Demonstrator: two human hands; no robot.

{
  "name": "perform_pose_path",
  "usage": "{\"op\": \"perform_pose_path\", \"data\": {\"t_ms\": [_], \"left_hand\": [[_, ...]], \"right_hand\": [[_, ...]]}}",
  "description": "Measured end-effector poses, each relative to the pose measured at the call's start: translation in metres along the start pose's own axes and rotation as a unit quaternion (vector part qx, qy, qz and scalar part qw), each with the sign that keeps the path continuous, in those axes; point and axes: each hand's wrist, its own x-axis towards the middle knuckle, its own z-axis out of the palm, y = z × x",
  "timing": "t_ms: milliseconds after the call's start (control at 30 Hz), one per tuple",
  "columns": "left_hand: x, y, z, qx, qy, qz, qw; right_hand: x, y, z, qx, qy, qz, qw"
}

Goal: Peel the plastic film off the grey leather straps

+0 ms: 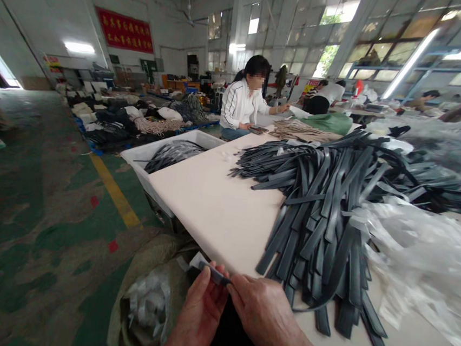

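Observation:
My left hand (203,307) pinches the end of a dark strap (216,274) between thumb and fingers, near the table's front edge. A pale, translucent piece of film (198,260) shows at the strap's tip. My right hand (263,305) is closed on the same strap just to the right, its fingertips close to the left hand's. The rest of this strap is hidden behind the right hand. Beside my right hand a large heap of dark, flat straps (333,204) spreads over the table (211,198), several hanging toward me.
Crumpled clear plastic (430,252) lies right of the heap. A white bin (136,158) with dark straps stands against the table's left side. Below my left hand sits an olive sack (124,299) with plastic scraps. Across the table a person (237,105) in a white jacket is seated.

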Motion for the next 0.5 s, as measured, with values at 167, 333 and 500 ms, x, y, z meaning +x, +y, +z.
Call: {"op": "perform_pose_path", "data": {"t_ms": [167, 333, 500], "left_hand": [[0.014, 0.043, 0.004, -0.035, 0.052, 0.092, 0.994], [0.004, 0.040, 0.003, -0.023, 0.047, 0.100, 0.994], [-0.006, 0.007, -0.003, -0.005, -0.061, 0.025, 0.998]], "right_hand": [[-0.007, 0.010, -0.016, 0.069, -0.010, -0.018, 0.997], [-0.003, 0.004, -0.021, 0.055, -0.004, -0.011, 0.998], [-0.004, -0.009, -0.018, 0.106, 0.029, -0.016, 0.994]]}}
